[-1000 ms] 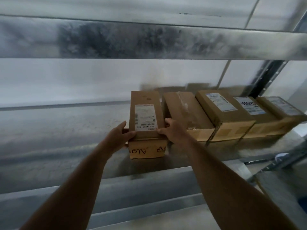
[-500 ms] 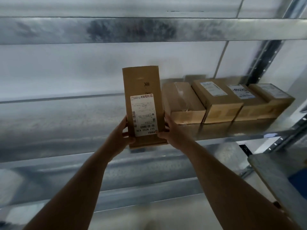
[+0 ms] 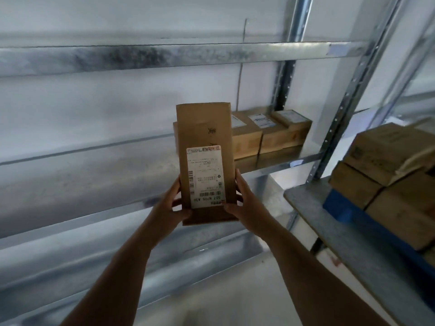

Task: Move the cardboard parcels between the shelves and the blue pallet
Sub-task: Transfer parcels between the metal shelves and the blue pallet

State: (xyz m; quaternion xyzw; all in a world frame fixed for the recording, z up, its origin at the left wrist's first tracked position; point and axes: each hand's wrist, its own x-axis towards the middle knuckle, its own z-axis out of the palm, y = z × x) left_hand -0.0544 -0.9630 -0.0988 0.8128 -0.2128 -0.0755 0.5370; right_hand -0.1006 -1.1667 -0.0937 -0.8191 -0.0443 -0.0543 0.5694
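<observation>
- The shelf (image 3: 270,169) carries a row of parcels (image 3: 268,135); swinging the held box sideways could clip them or the upright (image 3: 339,123).
- The pallet (image 3: 341,208) lies right, already stacked; a careless drop could topple that pile.
- The box (image 3: 204,161) stands on end in the air, clear of the shelf; a side-only grip could let it slip.
- Both arms reach forward; the left hand (image 3: 175,203) and right hand (image 3: 243,203) press its lower sides, fingers wrapped.

A metal shelf (image 3: 277,166) carries a row of cardboard parcels (image 3: 270,135) at its right end.
</observation>
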